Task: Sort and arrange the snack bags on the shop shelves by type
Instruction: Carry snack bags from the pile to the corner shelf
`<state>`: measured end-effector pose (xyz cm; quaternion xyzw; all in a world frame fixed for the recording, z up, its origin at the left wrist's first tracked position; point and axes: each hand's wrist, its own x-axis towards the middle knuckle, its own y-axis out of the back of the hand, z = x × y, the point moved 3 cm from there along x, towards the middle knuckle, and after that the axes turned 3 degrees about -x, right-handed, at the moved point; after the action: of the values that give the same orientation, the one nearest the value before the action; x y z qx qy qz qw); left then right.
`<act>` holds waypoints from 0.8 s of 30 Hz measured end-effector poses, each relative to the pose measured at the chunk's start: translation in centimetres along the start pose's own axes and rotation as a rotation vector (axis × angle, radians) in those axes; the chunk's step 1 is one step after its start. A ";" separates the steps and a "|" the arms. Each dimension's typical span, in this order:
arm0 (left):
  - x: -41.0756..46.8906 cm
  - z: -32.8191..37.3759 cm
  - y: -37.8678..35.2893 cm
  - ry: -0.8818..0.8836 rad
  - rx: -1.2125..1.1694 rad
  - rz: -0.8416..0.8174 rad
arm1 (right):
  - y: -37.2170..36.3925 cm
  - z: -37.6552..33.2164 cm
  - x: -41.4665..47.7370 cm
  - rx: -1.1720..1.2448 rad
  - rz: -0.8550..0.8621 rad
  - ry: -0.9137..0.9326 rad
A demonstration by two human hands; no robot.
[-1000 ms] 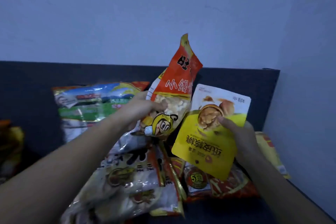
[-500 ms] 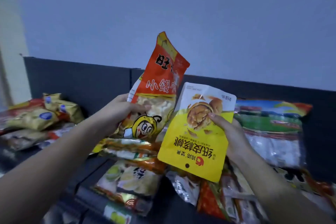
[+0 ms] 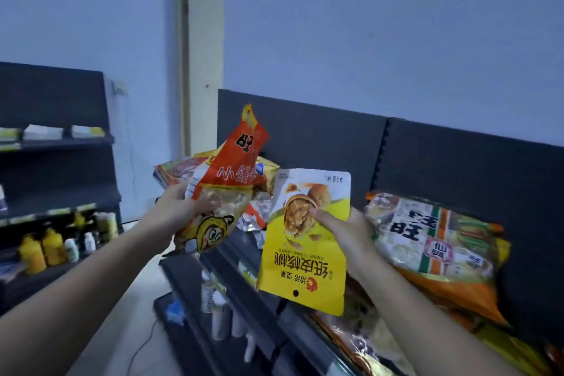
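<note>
My left hand [image 3: 180,210] grips an orange-red snack bag [image 3: 227,192] with a cartoon face, held upside down above the shelf's left end. My right hand [image 3: 345,232] pinches a yellow walnut bag [image 3: 302,262], also upside down, with the thumb on its front. Both bags hang in the air in front of the dark shelf [image 3: 244,256]. A large pale and orange rice-cracker bag [image 3: 433,238] lies on the shelf to the right. More bags [image 3: 177,169] are piled at the shelf's far left end, behind the orange-red bag.
A dark back panel [image 3: 320,137] stands behind the shelf. Lower shelves hold small bottles [image 3: 213,299]. Another dark shelf unit [image 3: 55,168] at the left carries yellow bottles [image 3: 42,250]. Pale floor [image 3: 128,314] lies between the units, with a cable on it.
My view has swung left along the shelf. Both hands keep hold of their bags, carried leftward; the pile at the shelf's end and the second shelf unit have come into view.
</note>
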<state>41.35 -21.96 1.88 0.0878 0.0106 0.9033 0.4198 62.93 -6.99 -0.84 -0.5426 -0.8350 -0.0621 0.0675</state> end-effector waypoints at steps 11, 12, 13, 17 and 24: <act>15.7 -2.4 -0.6 -0.101 0.222 0.125 | -3.4 2.5 16.7 -0.001 0.108 -0.140; 17.4 -2.2 -1.1 -0.121 0.264 0.130 | -3.4 2.9 18.4 -0.037 0.128 -0.149; 19.0 -2.2 -1.6 -0.128 0.311 0.134 | -3.2 3.2 20.0 -0.082 0.154 -0.148; 24.0 -3.8 -4.2 -0.197 0.596 0.184 | -2.7 3.6 25.7 -0.355 0.205 -0.074; 28.0 -9.8 -10.4 -0.350 0.945 0.073 | -2.0 5.7 29.2 -1.022 0.216 0.090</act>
<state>29.85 6.63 -4.50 0.4185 0.3446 0.7858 0.2977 49.14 19.42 -1.25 -0.5861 -0.6336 -0.4777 -0.1640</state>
